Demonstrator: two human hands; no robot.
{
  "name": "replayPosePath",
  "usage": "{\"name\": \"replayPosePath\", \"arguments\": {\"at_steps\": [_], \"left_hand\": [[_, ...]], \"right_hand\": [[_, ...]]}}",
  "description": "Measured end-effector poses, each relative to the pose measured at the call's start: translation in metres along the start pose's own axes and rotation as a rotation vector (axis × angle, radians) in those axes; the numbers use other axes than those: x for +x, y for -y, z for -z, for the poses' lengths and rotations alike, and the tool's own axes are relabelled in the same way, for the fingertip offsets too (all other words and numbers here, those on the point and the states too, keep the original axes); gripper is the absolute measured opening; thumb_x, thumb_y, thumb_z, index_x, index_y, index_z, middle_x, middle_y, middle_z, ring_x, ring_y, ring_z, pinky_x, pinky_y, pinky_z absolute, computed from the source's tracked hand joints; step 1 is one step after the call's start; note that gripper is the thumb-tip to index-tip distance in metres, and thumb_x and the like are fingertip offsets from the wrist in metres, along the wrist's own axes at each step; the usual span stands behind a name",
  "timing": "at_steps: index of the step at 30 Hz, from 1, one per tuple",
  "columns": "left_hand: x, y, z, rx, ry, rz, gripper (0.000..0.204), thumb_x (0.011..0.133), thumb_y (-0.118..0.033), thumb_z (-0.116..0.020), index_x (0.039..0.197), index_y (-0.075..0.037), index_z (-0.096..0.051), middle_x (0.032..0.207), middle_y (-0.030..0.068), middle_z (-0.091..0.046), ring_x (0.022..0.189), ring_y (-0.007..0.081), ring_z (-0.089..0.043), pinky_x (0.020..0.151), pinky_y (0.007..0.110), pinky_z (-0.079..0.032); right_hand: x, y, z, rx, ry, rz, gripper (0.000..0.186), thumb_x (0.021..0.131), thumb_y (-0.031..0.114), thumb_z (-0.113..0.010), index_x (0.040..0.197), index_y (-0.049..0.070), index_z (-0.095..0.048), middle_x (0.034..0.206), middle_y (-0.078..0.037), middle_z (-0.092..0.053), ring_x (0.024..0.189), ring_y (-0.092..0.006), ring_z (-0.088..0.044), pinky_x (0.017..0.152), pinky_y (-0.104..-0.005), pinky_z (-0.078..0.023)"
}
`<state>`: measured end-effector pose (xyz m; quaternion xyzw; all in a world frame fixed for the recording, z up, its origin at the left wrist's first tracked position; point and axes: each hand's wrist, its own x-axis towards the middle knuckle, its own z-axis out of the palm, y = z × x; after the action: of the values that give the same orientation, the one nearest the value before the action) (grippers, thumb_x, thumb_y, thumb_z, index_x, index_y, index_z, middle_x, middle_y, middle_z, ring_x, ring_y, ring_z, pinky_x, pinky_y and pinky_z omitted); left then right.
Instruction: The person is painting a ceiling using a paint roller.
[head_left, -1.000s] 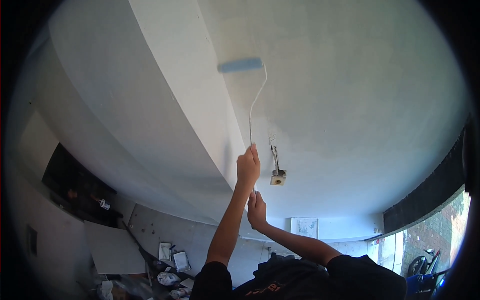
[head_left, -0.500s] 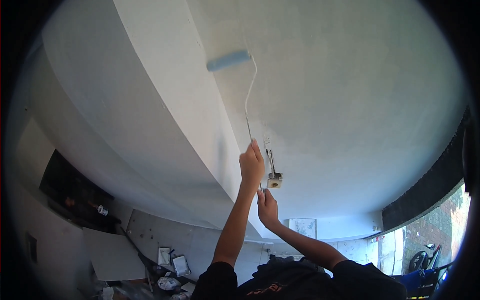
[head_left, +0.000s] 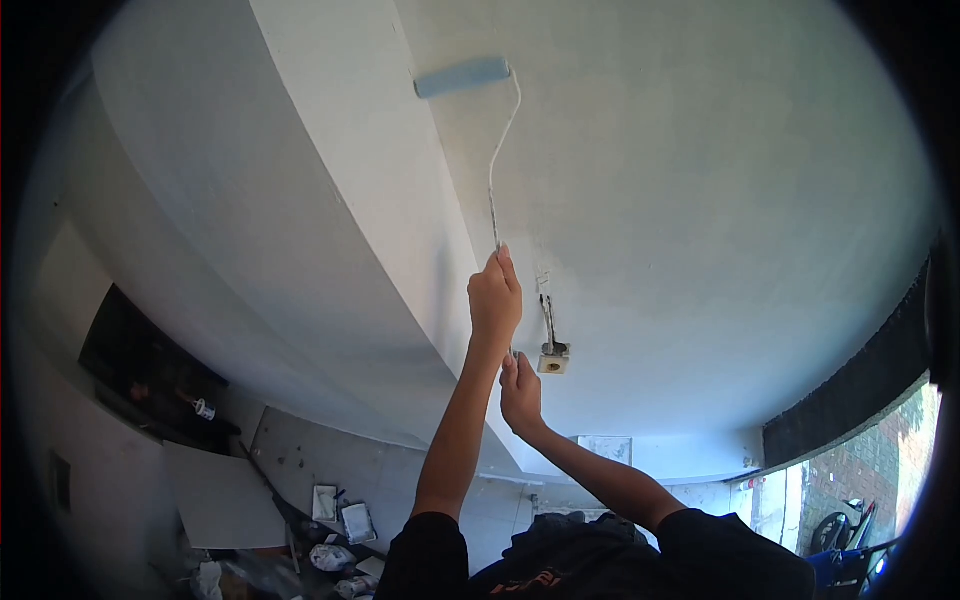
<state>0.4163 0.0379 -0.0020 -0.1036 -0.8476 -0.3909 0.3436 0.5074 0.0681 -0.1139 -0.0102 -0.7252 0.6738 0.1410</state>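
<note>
Overhead, my hands grip a paint roller (head_left: pixel 463 76) against the white ceiling (head_left: pixel 680 170).
Left hand (head_left: pixel 495 298) clenched high on its handle, right hand (head_left: pixel 521 392) clasping lower.

The floor (head_left: pixel 420 480) shows in the lower left of the frame, a pale grey surface laid in large slabs with dark specks scattered over it. A broad white board (head_left: pixel 225 495) lies flat on it at the far lower left. Just right of the board, a dark long strip (head_left: pixel 275 490) runs slantwise across the floor. Near the strip's lower end sit two small paint trays (head_left: pixel 345 512), side by side and close together. Below them, at the bottom edge, lies a crumpled heap of white rags or bags (head_left: pixel 330 558) amid other litter too small and blurred to tell apart.
</note>
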Motion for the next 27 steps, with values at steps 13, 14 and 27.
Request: {"name": "replayPosePath", "arguments": {"at_steps": [13, 14, 27], "left_hand": [[-0.020, 0.007, -0.022, -0.043, -0.007, 0.018, 0.032, 0.094, -0.020, -0.038, 0.074, 0.000, -0.052, 0.050, 0.0205, -0.050, 0.048, 0.0401, -0.052, 0.044, 0.045, -0.038], [-0.010, 0.001, -0.017, -0.014, 0.002, 0.023, 0.032, 0.095, -0.020, -0.038, 0.075, 0.001, -0.053, 0.050, 0.0205, -0.050, 0.048, 0.0399, -0.051, 0.043, 0.045, -0.038], [0.067, -0.043, 0.042, 0.060, -0.027, -0.051, 0.041, 0.096, -0.026, -0.034, 0.071, 0.001, -0.054, 0.051, 0.0218, -0.050, 0.050, 0.0410, -0.051, 0.046, 0.046, -0.038]], "right_hand": [[-0.001, -0.026, 0.014, -0.091, -0.046, 0.009, 0.039, 0.095, 0.033, -0.040, 0.076, -0.001, -0.041, 0.054, -0.019, -0.046, 0.047, -0.0369, -0.044, 0.047, -0.0429, -0.035], [0.005, -0.017, 0.013, -0.049, -0.047, 0.042, 0.040, 0.095, 0.034, -0.039, 0.076, -0.001, -0.041, 0.054, -0.019, -0.046, 0.047, -0.0354, -0.043, 0.047, -0.0421, -0.035], [0.034, 0.067, -0.012, 0.312, 0.060, 0.051, 0.038, 0.096, 0.038, -0.039, 0.075, 0.006, -0.041, 0.061, 0.004, -0.033, 0.056, -0.0054, -0.029, 0.048, -0.0238, -0.027]]}}
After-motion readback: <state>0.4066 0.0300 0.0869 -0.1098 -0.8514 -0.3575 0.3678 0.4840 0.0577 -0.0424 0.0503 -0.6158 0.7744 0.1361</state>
